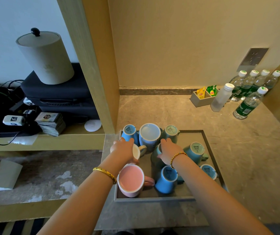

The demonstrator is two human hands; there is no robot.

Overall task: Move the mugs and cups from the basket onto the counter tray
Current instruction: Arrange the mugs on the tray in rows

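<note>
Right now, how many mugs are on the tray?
9. Back row: blue, pale blue, teal. Middle: white under the left hand, teal under the right hand, teal. Front: pink, blue, blue. Arms may hide others.

Two bare forearms without sleeves, a plain gold bangle [105, 174] on the left wrist, a thin bracelet of small gold and dark beads [176, 157] on the right wrist

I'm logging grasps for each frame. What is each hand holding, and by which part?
The left hand grips a white mug over its upturned base. The right hand grips a teal mug around its body.
</note>
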